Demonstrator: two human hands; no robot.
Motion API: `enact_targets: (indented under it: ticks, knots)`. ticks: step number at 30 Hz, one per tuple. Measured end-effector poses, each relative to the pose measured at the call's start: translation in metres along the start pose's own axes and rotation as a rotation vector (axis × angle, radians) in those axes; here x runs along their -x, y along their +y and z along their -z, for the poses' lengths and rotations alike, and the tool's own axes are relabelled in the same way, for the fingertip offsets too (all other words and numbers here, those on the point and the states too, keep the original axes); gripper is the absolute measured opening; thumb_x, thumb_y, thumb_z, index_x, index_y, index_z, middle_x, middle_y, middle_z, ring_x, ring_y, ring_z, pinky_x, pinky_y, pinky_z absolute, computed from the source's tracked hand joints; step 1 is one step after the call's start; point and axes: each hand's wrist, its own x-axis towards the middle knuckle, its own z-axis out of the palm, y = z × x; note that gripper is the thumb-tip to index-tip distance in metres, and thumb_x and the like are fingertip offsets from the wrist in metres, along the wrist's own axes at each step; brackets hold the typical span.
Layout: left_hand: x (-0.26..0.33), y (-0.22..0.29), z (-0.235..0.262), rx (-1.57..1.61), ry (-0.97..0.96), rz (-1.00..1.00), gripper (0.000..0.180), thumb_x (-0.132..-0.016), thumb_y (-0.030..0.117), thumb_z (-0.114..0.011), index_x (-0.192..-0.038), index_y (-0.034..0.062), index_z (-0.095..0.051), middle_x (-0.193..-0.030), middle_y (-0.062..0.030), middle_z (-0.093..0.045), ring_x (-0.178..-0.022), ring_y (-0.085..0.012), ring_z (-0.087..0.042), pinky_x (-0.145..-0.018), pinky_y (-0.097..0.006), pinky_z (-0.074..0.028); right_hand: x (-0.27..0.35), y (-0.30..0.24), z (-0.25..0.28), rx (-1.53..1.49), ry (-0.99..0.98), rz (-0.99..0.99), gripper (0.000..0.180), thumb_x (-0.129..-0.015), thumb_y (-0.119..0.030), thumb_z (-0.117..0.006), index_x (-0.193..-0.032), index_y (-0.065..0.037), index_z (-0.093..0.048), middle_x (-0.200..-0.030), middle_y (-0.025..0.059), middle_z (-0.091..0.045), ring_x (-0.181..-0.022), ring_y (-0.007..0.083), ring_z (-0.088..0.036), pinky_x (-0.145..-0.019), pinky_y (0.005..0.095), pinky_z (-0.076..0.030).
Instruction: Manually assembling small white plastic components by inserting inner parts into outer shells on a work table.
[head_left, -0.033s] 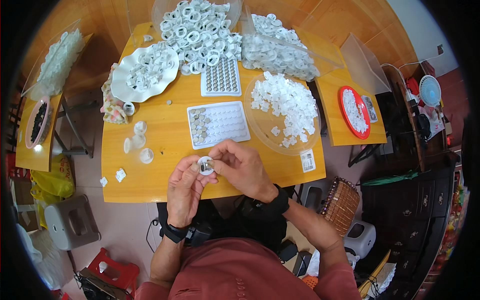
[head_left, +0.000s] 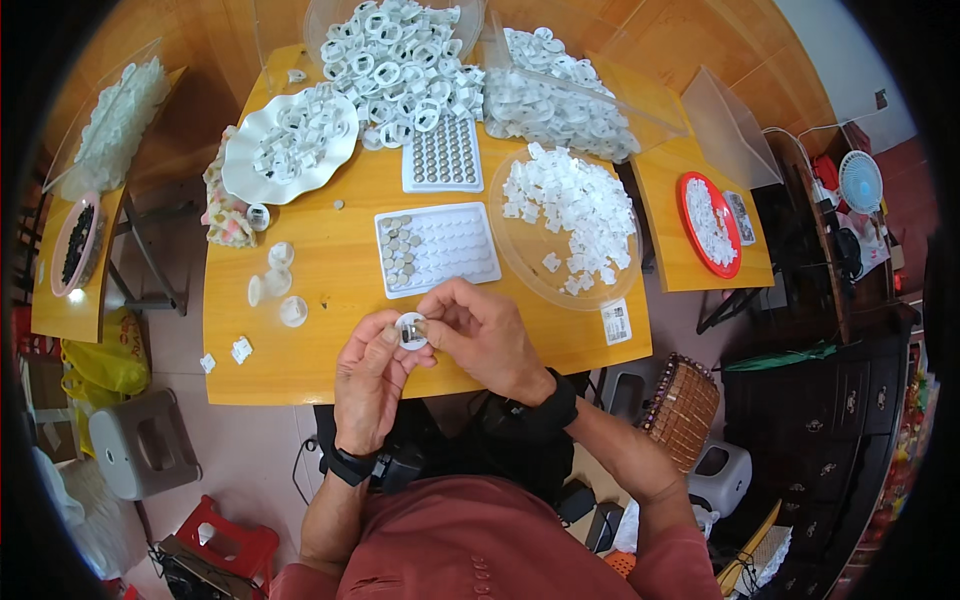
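Note:
Near the table's front edge, my left hand [head_left: 368, 372] is closed around the rim of a small round white plastic housing [head_left: 411, 340]. Dark parts show inside the housing. My right hand [head_left: 485, 335] is closed in a pinch at the housing's right side; its fingertips hide whatever lies between them. Just beyond my hands is a white blister tray [head_left: 455, 250], with coin cells [head_left: 398, 245] filling several pockets on its left. Farther back stands a second blister tray [head_left: 441, 183] full of coin cells. A single coin cell [head_left: 338, 204] lies loose on the table.
A scalloped white plate [head_left: 240, 160] and heaps of white housings [head_left: 400, 70] stand at the back. To the right is a clear round tray [head_left: 520, 255] of small white pieces. Clear round caps [head_left: 293, 311] lie at the left. A red plate [head_left: 688, 215] sits on a side table.

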Motion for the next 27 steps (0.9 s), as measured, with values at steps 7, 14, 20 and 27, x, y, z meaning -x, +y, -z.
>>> enact_targets:
  ticks: [7, 14, 20, 27]
  knots:
    - [0.002, 0.000, 0.004, -0.020, -0.006, -0.019, 0.021, -0.097, 0.010, -0.047, -0.113, -0.0008, -0.054, -0.096, -0.0130, -0.064, -0.085, -0.0204, -0.065, -0.076, -0.034, -0.055, -0.010, -0.020, 0.002, 0.211, -0.084, -0.027, 0.009, -0.084, -0.002, -0.061, -0.089, 0.003, -0.055, -0.073, 0.0051, -0.061, -0.064, 0.0067, -0.059, -0.058, 0.0226, -0.048]
    - [0.001, 0.001, 0.002, -0.006, 0.038, 0.005, 0.024, -0.096, 0.016, -0.051, -0.113, -0.0006, -0.053, -0.097, -0.0126, -0.063, -0.080, -0.0210, -0.064, -0.073, -0.033, -0.054, -0.014, -0.024, 0.006, 0.240, -0.189, -0.120, 0.011, -0.087, -0.003, -0.062, -0.096, 0.002, -0.056, -0.078, 0.0013, -0.061, -0.070, 0.0036, -0.057, -0.061, 0.0186, -0.047]
    - [-0.001, -0.003, 0.000, 0.002, 0.026, -0.015, 0.018, -0.097, 0.010, -0.049, -0.109, -0.0020, -0.055, -0.097, -0.0124, -0.064, -0.083, -0.0191, -0.064, -0.075, -0.031, -0.054, -0.013, -0.023, 0.003, 0.257, -0.125, -0.088, 0.011, -0.083, -0.005, -0.064, -0.090, 0.002, -0.057, -0.072, 0.0039, -0.062, -0.062, 0.0062, -0.058, -0.056, 0.0222, -0.047]
    - [0.009, 0.004, 0.000, -0.002, 0.027, 0.052, 0.022, -0.097, 0.015, -0.049, -0.110, -0.0010, -0.053, -0.095, -0.0127, -0.063, -0.082, -0.0201, -0.063, -0.075, -0.034, -0.053, -0.043, -0.048, -0.004, 0.561, -0.098, 0.065, 0.011, -0.082, -0.006, -0.064, -0.087, 0.002, -0.059, -0.071, 0.0081, -0.063, -0.061, 0.0121, -0.060, -0.057, 0.0255, -0.048]
